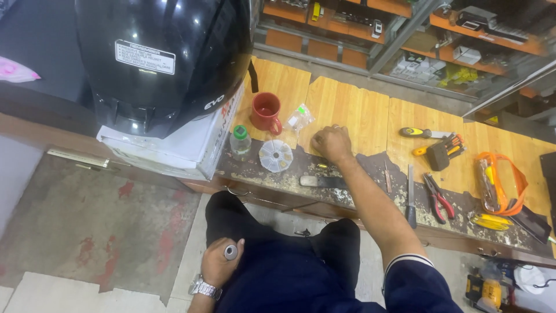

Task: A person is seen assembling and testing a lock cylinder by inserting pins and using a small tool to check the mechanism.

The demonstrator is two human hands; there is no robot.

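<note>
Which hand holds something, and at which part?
The left hand grips a small metal cylinder around its body. The right hand rests on the workbench.

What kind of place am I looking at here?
Most likely a small repair workshop: a worn wooden workbench strewn with pliers and screwdrivers, and glass-fronted shelves of boxed parts behind it.

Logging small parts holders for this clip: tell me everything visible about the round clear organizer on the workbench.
The round clear organizer is a flat, see-through plastic disc split into wedge compartments around a centre. A few compartments hold small yellowish bits, too small to identify. It lies flat on the worn front edge of the wooden workbench, between a small green-capped bottle and the person's right hand, below a red mug. Nothing touches it.
</note>
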